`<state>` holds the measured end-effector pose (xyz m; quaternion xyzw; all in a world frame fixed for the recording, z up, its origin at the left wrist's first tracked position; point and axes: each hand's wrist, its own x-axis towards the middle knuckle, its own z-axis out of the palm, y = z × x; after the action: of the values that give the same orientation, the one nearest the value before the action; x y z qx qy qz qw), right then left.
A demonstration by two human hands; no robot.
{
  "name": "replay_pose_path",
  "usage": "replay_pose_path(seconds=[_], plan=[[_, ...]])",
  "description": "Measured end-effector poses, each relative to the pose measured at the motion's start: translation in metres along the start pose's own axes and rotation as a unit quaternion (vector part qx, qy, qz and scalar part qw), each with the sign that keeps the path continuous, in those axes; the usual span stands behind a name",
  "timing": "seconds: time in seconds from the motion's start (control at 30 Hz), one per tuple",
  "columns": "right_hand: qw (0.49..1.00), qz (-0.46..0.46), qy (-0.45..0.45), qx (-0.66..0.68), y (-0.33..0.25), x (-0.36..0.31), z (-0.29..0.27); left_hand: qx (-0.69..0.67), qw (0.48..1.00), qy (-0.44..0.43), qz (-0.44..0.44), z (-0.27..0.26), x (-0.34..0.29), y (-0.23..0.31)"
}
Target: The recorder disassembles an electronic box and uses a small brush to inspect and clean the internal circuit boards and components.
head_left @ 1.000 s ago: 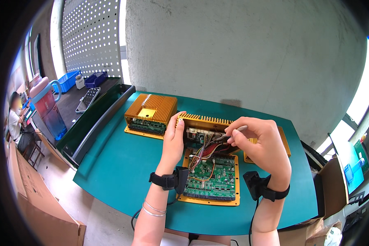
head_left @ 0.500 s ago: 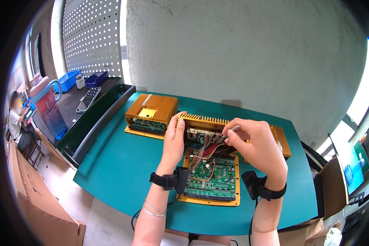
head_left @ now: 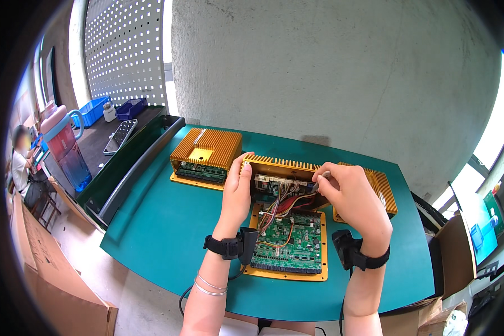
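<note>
A gold finned housing [head_left: 280, 162] stands on its edge, its inner side toward me, with a row of white connectors [head_left: 285, 182] inside. My left hand [head_left: 238, 193] grips the housing's left end, thumb on the near side. At the right of the connector row, my right hand [head_left: 350, 193] pinches a slim grey tool [head_left: 323, 178], its kind hard to make out and its tip among the wires. A bundle of coloured wires [head_left: 288, 206] runs from the housing down to a green circuit board [head_left: 291, 243], which lies flat on a gold base plate [head_left: 288, 276].
Closed gold finned units stand at the left [head_left: 207, 151] and right [head_left: 383, 193] on the green table [head_left: 168, 241]. Past its left edge are a dark handle bar [head_left: 143, 168], a pink and blue bottle [head_left: 67, 145], a phone [head_left: 120, 137] and blue bins [head_left: 92, 111]. A seated person [head_left: 25, 168] is far left.
My right hand has shifted slightly to the right along the connector row, with the slim grey tool. My left hand and the housing have stayed in place.
</note>
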<state>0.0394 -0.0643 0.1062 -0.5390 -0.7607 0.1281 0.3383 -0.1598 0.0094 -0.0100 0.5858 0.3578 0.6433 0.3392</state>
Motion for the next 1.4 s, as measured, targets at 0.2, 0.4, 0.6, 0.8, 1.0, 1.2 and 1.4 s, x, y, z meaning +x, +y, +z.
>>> replay_pose_path(seconds=[0.2,0.4,0.6,0.8,1.0,1.2,1.4], plan=[[0.995,-0.089,-0.002,-0.04,-0.007,-0.001,0.003,0.004,1.0,0.002,0.005,0.0,0.001,-0.001],[0.993,-0.109,-0.033,0.017,-0.017,-0.002,0.003,0.001,1.0,0.001,0.005,0.0,0.001,-0.003],[0.992,-0.099,-0.057,0.044,-0.015,-0.003,0.005,-0.003,1.0,0.001,0.006,-0.001,0.001,-0.005],[0.981,-0.126,-0.111,0.097,-0.013,0.0,0.015,-0.02,1.0,0.001,-0.002,-0.001,0.001,-0.004],[0.987,-0.123,-0.102,0.028,-0.005,0.002,0.019,-0.017,1.0,0.001,0.001,0.0,0.0,-0.002],[0.994,-0.068,-0.077,0.031,-0.007,0.001,0.009,-0.011,1.0,0.001,-0.001,-0.003,0.0,-0.005],[0.996,-0.07,0.049,0.038,-0.012,-0.005,-0.009,0.003,1.0,0.0,0.007,0.001,0.0,-0.002]])
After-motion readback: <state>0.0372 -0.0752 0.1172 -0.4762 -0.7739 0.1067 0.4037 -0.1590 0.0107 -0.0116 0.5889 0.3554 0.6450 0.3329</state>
